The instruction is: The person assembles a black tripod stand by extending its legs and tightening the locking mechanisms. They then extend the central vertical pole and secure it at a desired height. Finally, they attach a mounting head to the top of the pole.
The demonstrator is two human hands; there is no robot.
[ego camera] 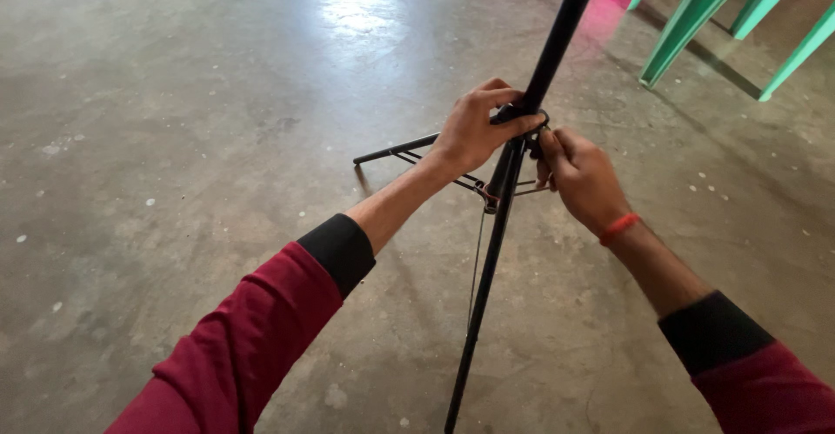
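A black tripod stand (557,43) rises from a concrete floor, its centre pole running up out of the top of the view. My left hand (474,130) is wrapped around the collar where the legs join the pole. My right hand (581,177), with a red band at the wrist, grips the same joint from the right side, fingers on a small knob or brace. One leg (480,303) comes down toward me and another leg (396,150) spreads out to the left. Thin metal braces link the legs below my hands.
Green plastic chair legs (696,16) stand at the top right, close behind the stand. A pinkish patch (609,3) marks the floor near them. The concrete floor (174,138) is stained and speckled, with a bright reflection at the top centre.
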